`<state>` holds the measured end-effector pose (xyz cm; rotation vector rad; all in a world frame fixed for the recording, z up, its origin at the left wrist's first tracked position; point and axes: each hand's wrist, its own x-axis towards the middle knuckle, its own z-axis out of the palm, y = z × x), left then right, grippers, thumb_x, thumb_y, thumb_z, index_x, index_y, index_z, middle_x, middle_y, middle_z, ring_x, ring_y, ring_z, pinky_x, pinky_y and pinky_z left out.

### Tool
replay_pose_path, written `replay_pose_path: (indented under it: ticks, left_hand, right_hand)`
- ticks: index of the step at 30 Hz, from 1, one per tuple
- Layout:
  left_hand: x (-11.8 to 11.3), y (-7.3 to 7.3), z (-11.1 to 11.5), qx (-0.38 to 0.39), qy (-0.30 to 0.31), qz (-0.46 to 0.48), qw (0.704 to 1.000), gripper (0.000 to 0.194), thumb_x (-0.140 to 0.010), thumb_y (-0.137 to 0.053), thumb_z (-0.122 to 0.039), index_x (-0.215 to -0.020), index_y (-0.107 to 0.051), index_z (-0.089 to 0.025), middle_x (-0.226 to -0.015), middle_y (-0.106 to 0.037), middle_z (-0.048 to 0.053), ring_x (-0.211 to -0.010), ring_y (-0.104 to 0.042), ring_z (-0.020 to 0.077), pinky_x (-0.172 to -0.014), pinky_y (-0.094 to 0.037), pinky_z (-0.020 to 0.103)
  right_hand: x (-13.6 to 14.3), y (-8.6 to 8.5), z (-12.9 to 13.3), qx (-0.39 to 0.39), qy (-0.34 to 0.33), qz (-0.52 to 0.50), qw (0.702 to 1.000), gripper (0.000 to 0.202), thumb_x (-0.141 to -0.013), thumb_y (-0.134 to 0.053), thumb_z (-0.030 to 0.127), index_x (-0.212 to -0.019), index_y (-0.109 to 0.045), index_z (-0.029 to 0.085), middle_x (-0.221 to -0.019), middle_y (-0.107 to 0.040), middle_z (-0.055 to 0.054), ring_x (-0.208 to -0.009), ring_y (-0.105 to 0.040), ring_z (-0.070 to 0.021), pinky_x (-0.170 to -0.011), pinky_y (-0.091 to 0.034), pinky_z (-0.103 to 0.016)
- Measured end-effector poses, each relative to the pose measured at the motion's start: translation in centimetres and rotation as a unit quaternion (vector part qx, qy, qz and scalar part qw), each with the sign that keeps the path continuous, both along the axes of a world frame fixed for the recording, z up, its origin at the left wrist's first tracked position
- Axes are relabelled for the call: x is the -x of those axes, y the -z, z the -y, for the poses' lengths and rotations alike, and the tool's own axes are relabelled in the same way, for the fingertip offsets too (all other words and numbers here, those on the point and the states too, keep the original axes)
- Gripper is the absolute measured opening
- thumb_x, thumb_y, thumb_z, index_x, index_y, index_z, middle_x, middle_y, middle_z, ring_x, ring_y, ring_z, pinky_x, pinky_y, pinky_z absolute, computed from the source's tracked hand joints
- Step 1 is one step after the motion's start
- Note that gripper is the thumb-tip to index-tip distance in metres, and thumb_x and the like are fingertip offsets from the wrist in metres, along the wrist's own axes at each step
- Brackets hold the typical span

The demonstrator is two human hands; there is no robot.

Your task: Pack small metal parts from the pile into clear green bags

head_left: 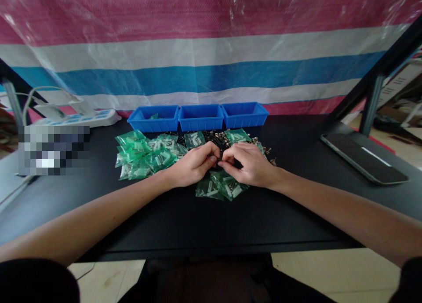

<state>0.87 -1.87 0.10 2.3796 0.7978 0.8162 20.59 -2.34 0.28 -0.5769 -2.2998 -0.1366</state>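
My left hand (pixel 198 162) and my right hand (pixel 249 162) meet over the middle of the black table, thumbs and forefingers pinched close together. Something small and dark seems to sit between the fingertips, too small to make out. Just below the hands lie green plastic bags (pixel 224 186) with pale plug-like pieces inside. A pile of similar green bags (pixel 145 155) spreads left of my left hand. Behind the fingers are loose dark screws (pixel 216 138), partly hidden by my hands. Another green bag (pixel 238 136) lies beyond my right hand, near shiny metal pieces (pixel 255 141).
Blue bins, a left one (pixel 153 120), a middle one (pixel 201 118) and a right one (pixel 245 114), stand in a row behind the pile. A phone (pixel 364 158) lies at the right. A power strip (pixel 102 118) with plugs and cables is at the back left, behind a blurred-out object (pixel 52 149).
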Motion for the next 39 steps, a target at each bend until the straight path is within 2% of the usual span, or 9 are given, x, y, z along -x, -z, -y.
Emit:
replay_pose_path:
  ticks: [23,39]
  left_hand:
    - [-0.14,-0.12,0.26,-0.024,-0.002,0.009,1.000,0.003,-0.087,-0.041,-0.017,-0.088,-0.044,-0.017,-0.075,-0.050,-0.002,-0.066,-0.047,0.0095,-0.059,-0.038,0.021]
    - [-0.22,-0.12,0.24,-0.048,-0.014,0.012,0.999,0.007,-0.085,-0.044,-0.016,-0.091,-0.048,-0.016,-0.082,-0.057,0.001,-0.071,-0.052,0.0102,-0.062,-0.042,0.021]
  right_hand:
    - [-0.08,0.10,-0.08,0.017,-0.002,0.001,1.000,0.011,-0.084,-0.056,0.024,-0.077,-0.049,0.018,-0.059,-0.050,0.004,-0.055,-0.046,-0.0098,-0.057,-0.036,-0.023]
    - [-0.13,0.15,-0.23,0.001,-0.002,0.006,1.000,0.012,-0.085,-0.056,0.023,-0.075,-0.051,0.018,-0.059,-0.050,0.004,-0.054,-0.046,-0.0096,-0.057,-0.036,-0.023]
